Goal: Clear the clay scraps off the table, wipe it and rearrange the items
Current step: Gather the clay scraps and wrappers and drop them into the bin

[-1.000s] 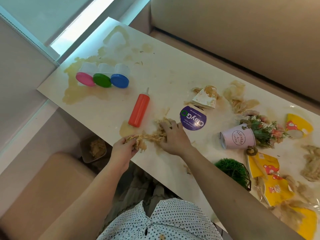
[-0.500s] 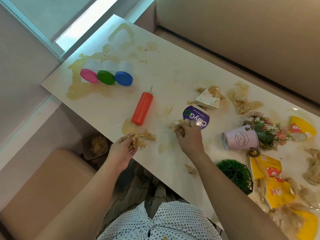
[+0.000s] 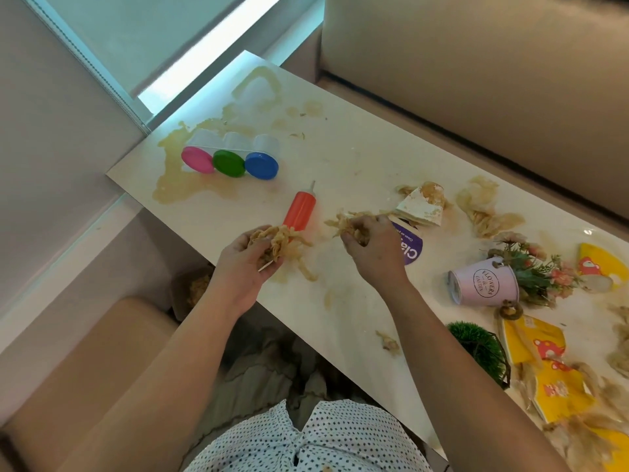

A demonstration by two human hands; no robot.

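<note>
Head view, down onto a long pale table (image 3: pixel 357 155) smeared with tan residue. At the near edge, towards the left end: left hand (image 3: pixel 243 267), curled closed round a stringy clump of clay scraps (image 3: pixel 280 240), loose strands trailing onto the tabletop. Just right of it: right hand (image 3: pixel 374 253), knuckles up, pinching a second clump (image 3: pixel 345 222), on the surface or just off it, cannot tell which, and partly covering a purple lid (image 3: pixel 412 248). Between the 2 hands, slightly farther in: orange squeeze bottle (image 3: pixel 301 209) lying on its side, nozzle towards the far edge, base hidden behind the left hand's clump. Near the left end: 3 white tubs (image 3: pixel 235 144) on their sides in a row, pink, green and blue lids facing the near edge, beside a wide tan stain (image 3: pixel 177 192). Beyond the purple lid: white wedge-shaped piece (image 3: pixel 420 209) caked with clay, and more loose scraps (image 3: pixel 483 212) closer to the far edge. Towards the right end: pink bucket (image 3: pixel 485 284) tipped over, artificial flowers (image 3: pixel 534 272) spilling out to the right; green round plant (image 3: pixel 480 345) at the near edge; several yellow packets (image 3: pixel 534 340) tangled with further scraps. 1 small scrap (image 3: pixel 388 342) alone close to the near edge, between the right forearm and the green round plant. Below the table's left end, on the floor: small bin (image 3: pixel 192 287) with tan scraps inside. Past the far edge: beige sofa (image 3: pixel 476 80).
</note>
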